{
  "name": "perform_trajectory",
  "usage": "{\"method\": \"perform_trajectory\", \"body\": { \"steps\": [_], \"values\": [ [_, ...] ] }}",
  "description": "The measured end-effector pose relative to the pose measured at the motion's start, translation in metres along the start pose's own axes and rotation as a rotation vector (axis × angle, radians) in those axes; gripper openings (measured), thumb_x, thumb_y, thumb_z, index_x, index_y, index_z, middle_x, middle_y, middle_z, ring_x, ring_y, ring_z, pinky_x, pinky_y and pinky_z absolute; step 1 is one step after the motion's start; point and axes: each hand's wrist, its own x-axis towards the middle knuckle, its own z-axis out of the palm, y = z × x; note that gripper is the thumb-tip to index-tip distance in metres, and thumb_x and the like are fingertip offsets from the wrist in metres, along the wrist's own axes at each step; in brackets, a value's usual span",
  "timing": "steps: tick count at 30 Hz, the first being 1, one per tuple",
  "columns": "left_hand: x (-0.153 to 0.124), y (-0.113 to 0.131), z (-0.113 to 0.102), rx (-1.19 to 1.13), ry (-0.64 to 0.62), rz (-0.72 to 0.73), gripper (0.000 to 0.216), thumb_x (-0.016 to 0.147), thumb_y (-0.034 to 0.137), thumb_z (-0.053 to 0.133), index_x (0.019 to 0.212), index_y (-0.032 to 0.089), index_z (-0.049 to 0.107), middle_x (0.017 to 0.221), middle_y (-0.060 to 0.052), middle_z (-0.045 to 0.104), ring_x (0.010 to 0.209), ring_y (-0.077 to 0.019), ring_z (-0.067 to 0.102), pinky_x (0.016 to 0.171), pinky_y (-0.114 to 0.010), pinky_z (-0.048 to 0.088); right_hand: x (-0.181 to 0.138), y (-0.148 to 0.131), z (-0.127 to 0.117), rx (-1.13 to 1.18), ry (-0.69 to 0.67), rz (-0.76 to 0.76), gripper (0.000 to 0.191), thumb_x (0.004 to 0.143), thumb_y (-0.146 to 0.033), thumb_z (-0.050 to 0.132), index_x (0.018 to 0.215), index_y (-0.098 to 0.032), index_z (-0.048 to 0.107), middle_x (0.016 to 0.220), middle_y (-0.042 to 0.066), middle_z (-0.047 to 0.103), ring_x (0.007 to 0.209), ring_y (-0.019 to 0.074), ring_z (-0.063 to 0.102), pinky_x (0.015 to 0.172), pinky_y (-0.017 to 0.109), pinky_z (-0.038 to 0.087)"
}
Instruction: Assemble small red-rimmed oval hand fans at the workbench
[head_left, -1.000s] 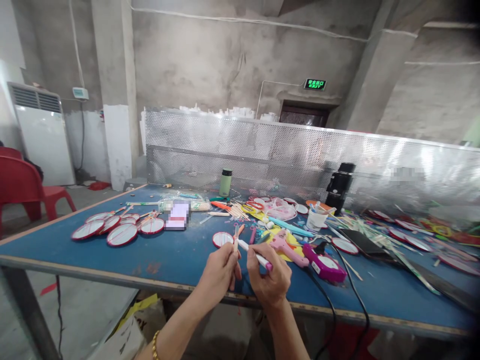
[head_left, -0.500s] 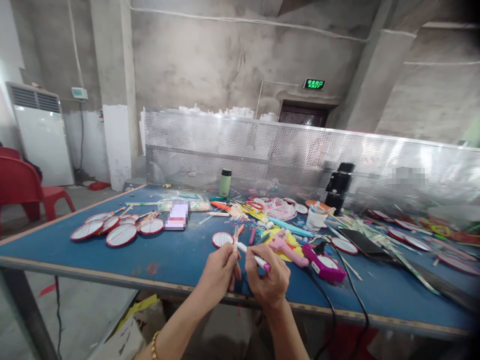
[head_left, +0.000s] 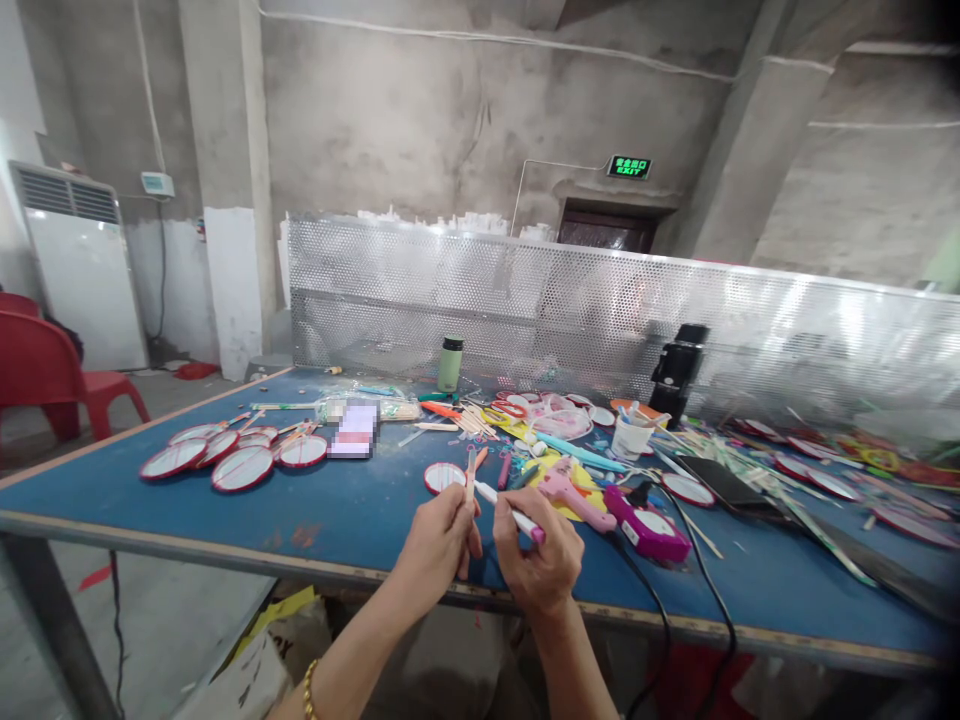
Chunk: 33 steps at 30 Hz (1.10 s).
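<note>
My left hand is closed on a flat wooden stick, held upright between thumb and fingers. In my right hand is a white marker pen with a purple end, gripped as for writing. Its tip points toward the stick with a small gap that I cannot judge exactly. Just behind my left hand lies a round white disc with a red rim. To the right of my right hand are a pink glue gun and a purple box with a black cable.
Several red-rimmed discs lie at the left beside a phone. Loose wooden sticks, scissors, a green bottle and a white cup stand or lie farther back. A perforated metal screen runs along the rear edge.
My right hand has shifted slightly to the right, and the marker pen's tip sits a little farther from the stick. My left hand keeps its hold on the stick.
</note>
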Motion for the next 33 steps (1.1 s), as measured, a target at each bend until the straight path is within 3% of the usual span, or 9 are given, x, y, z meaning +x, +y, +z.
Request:
{"method": "perform_trajectory", "body": {
  "steps": [7,13,33],
  "values": [
    [0.0009,0.0017,0.0012,-0.001,0.002,0.01,0.024,0.09,0.041,0.044,0.077,0.021,0.045,0.054,0.006,0.055,0.033,-0.0075,0.042,0.034,-0.019,0.028,0.0006,-0.0003,0.0006,0.011,-0.052,-0.006,0.01,0.085,-0.009,0.056,0.082,-0.019,0.057,0.067,-0.002,0.06,0.059,0.011,0.056,0.06,0.023,0.044],
    [-0.0001,0.0035,0.0012,-0.012,-0.006,-0.011,0.027,0.09,0.046,0.043,0.081,0.021,0.047,0.054,0.006,0.056,0.033,-0.0079,0.042,0.034,-0.019,0.028,-0.0004,0.0002,-0.0013,-0.019,0.006,-0.001,0.009,0.085,-0.01,0.056,0.081,-0.019,0.057,0.065,-0.002,0.058,0.055,0.0105,0.054,0.058,0.023,0.043],
    [-0.0013,0.0004,0.0005,-0.011,-0.013,-0.004,0.026,0.091,0.044,0.042,0.082,0.02,0.046,0.055,0.005,0.056,0.033,-0.0075,0.042,0.035,-0.019,0.028,-0.0023,0.0026,0.002,0.014,-0.001,-0.008,0.01,0.084,-0.009,0.057,0.083,-0.019,0.057,0.066,-0.001,0.059,0.056,0.0109,0.053,0.058,0.024,0.042]
  ]
}}
